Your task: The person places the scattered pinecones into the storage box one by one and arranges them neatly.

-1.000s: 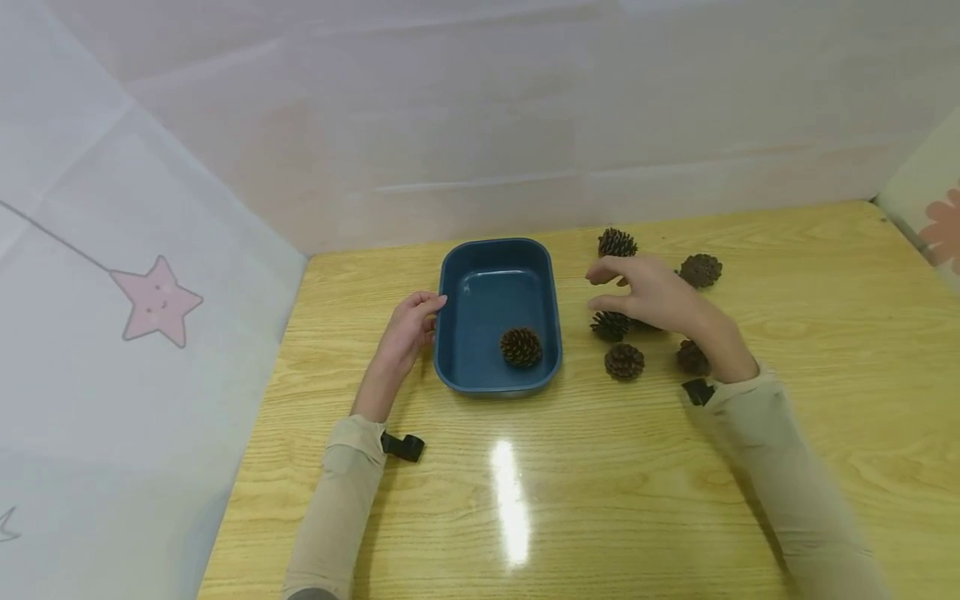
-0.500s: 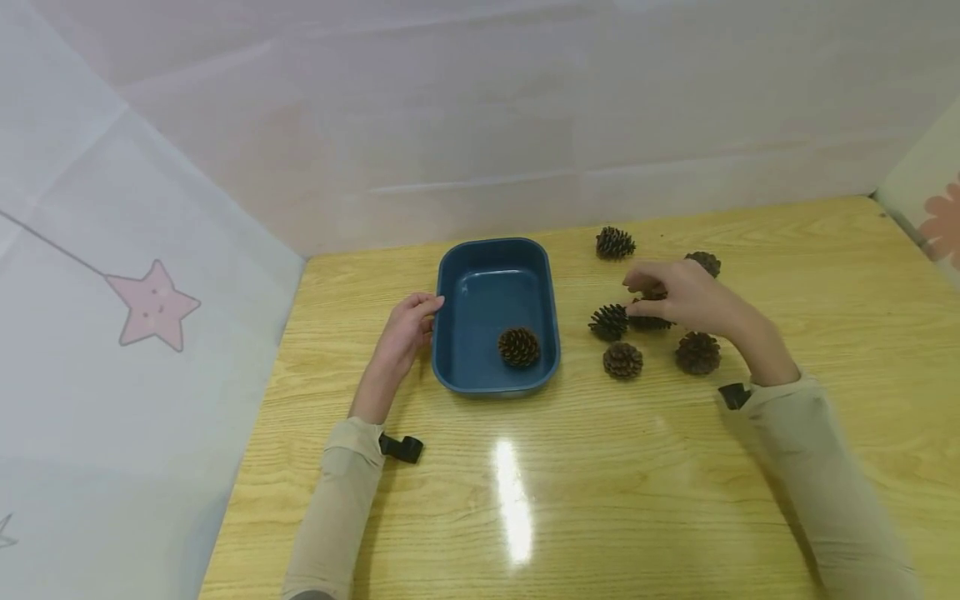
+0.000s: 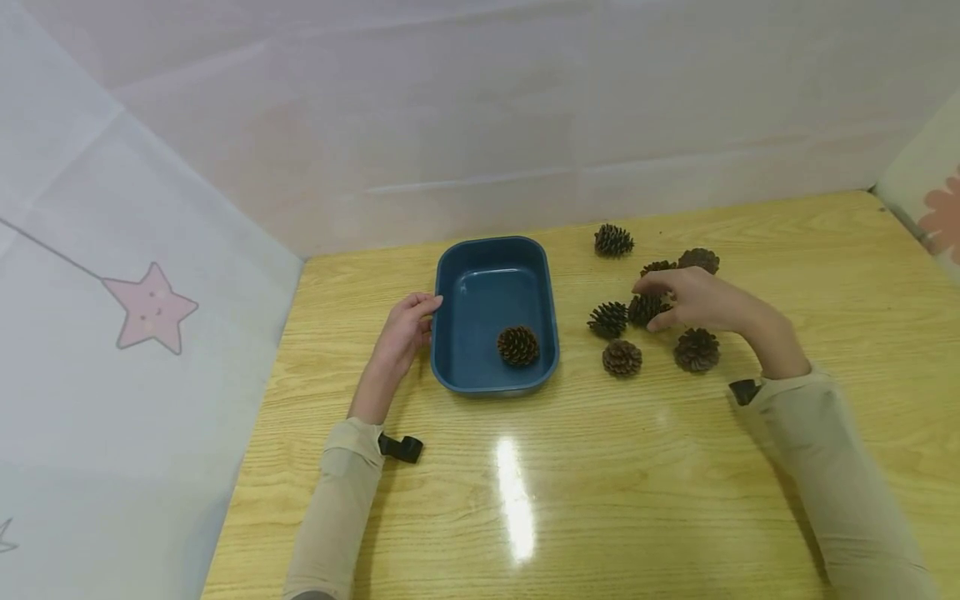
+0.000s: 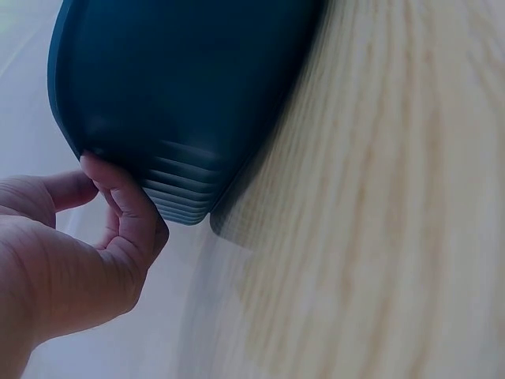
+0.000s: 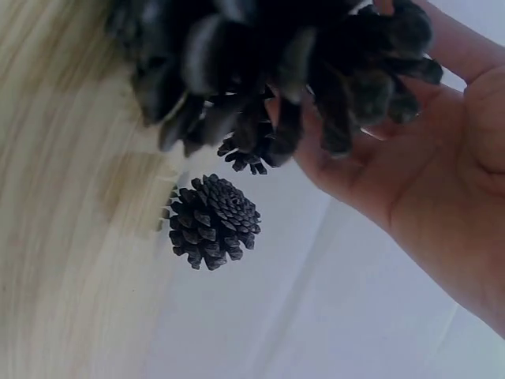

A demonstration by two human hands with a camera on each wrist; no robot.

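A pale wall covering (image 3: 450,100) is rising behind the wood-grain table (image 3: 615,483). A beige right sleeve (image 3: 832,467) and a matching left sleeve (image 3: 337,500) are extending over the table from the near side. The blue tray (image 3: 487,292) is sitting upright on the wood, between the 2 hands. The right hand (image 3: 705,302) is arching well to the tray's right, thumb and fingers standing apart in a loose curve. The left hand (image 3: 405,329) is gripping the tray's left side, thumb at the rim and fingers bending against the outer wall.

8 pine cones are showing. The tray cone (image 3: 517,345) is lying inside near the tray's near right corner. The other 7 are lying on the table, the middle cone (image 3: 647,311) showing at the right hand's gap; whether the fingers are touching it, I cannot tell. The far cone (image 3: 613,240) is resting near the wall, apart from the rest. A black wrist piece (image 3: 402,448) is jutting from the left cuff.
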